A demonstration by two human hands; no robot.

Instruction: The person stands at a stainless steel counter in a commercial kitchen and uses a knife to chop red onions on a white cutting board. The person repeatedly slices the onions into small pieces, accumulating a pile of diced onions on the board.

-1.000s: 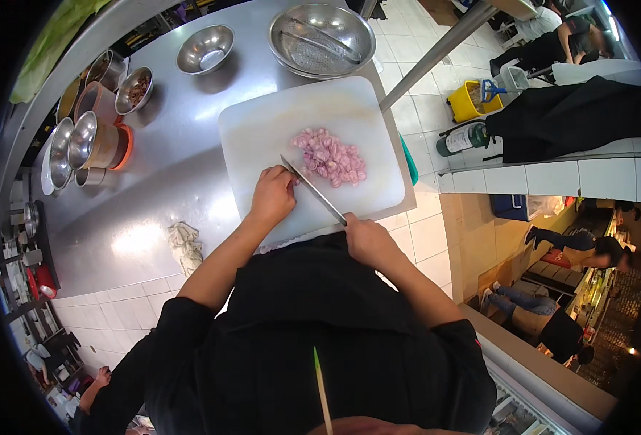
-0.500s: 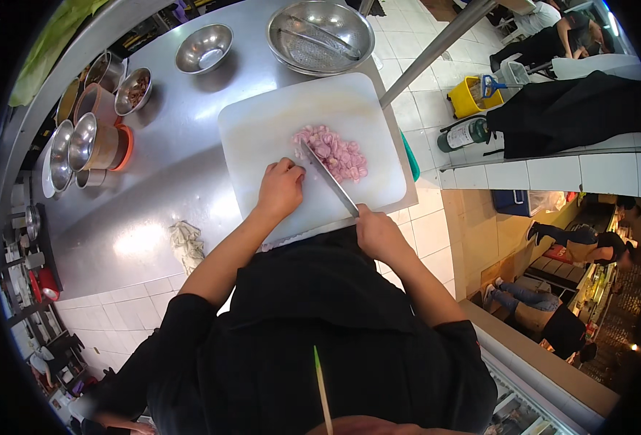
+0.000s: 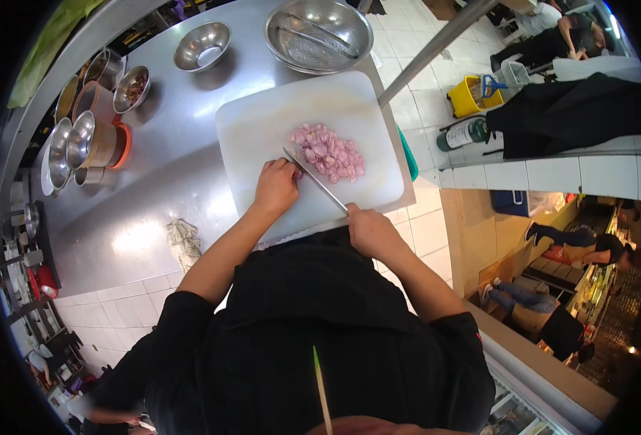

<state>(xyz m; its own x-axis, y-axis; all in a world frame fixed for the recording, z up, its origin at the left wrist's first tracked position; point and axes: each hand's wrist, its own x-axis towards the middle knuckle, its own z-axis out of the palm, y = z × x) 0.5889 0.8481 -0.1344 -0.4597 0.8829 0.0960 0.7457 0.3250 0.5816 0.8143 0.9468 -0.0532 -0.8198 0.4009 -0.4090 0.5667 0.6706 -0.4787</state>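
A white cutting board (image 3: 255, 127) lies near the front right of the steel table, with a pile of sliced pinkish-purple shallots (image 3: 333, 154) in its middle. My right hand (image 3: 373, 230) is closed round the handle of a knife (image 3: 317, 178), whose blade slants up and to the left, along the pile's near left edge. Just left of the blade, my left hand (image 3: 277, 187) rests on the board with curled fingers. A small purple shallot piece (image 3: 299, 174) shows at its fingertips, mostly hidden by them.
Beyond the board stand a perforated steel colander (image 3: 284, 59) with tongs in it and a steel bowl (image 3: 202, 48). Several bowls and containers crowd the left side, including a small bowl with brown pieces (image 3: 131, 90). A crumpled cloth (image 3: 183, 243) lies at the table's near edge.
The knife has come away from over the shallot pile, moving left and slightly toward me, close to my left fingers. My left hand has shifted slightly left.
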